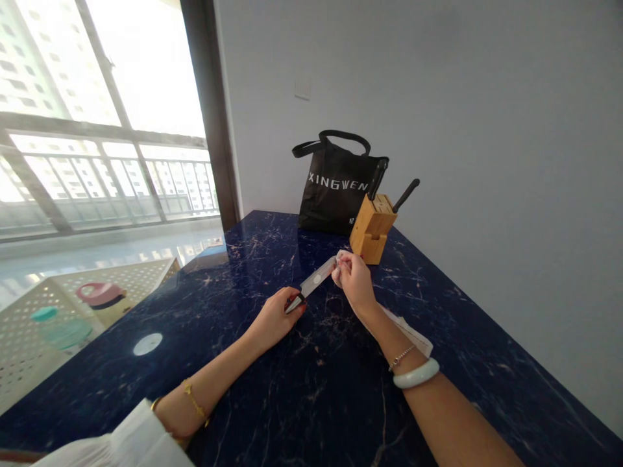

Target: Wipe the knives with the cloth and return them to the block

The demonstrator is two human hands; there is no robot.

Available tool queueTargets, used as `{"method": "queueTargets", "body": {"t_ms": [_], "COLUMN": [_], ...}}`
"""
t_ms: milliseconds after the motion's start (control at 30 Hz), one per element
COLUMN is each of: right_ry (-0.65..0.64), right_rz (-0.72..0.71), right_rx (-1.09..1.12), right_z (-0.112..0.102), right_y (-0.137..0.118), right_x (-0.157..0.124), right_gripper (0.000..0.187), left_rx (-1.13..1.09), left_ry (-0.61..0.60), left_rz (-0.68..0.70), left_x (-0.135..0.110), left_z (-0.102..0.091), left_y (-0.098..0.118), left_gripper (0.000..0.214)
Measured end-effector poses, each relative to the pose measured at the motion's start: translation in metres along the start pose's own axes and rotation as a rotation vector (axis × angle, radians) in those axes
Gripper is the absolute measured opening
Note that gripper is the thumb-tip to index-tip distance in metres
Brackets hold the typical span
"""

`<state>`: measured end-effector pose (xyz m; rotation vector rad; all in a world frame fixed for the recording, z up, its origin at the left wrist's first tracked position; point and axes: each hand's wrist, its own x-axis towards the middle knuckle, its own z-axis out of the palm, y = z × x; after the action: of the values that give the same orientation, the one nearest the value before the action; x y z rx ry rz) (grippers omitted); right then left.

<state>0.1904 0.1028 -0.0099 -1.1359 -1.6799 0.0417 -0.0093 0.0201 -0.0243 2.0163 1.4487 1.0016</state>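
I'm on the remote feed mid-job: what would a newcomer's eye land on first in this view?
The eye goes first to the kitchen knife at the middle of the dark blue marble counter, its handle in the left hand, while the right hand holds a white cloth at the blade's far end. Behind them stand a bamboo knife block with black-handled knives and a black XINGWEN tote bag.

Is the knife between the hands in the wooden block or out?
Out: the knife spans the left hand and right hand, away from the wooden block.
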Motion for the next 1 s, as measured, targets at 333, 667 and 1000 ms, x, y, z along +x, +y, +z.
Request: {"method": "queueTargets", "body": {"t_ms": [333, 667, 1000], "right_ry": [-0.362, -0.309, -0.28], "right_rz": [-0.342, -0.265, -0.267], "right_rx": [0.02, -0.056, -0.066], "right_z": [0.017, 0.013, 0.015], "right_y": [-0.044, -0.042, -0.038], "right_x": [-0.021, -0.019, -0.018], "right_gripper": [0.01, 0.01, 0.01], "left_rx": [0.006, 0.076, -0.135], "left_ry": [0.038, 0.068, -0.035], "left_rz": [-0.088, -0.048, -0.112], "left_x": [0.003, 0.002, 0.004], "left_z": [-0.009, -0.008, -0.008], "left_y": [0.005, 0.007, 0.0], "left_gripper": [0.023, 0.02, 0.023]}}
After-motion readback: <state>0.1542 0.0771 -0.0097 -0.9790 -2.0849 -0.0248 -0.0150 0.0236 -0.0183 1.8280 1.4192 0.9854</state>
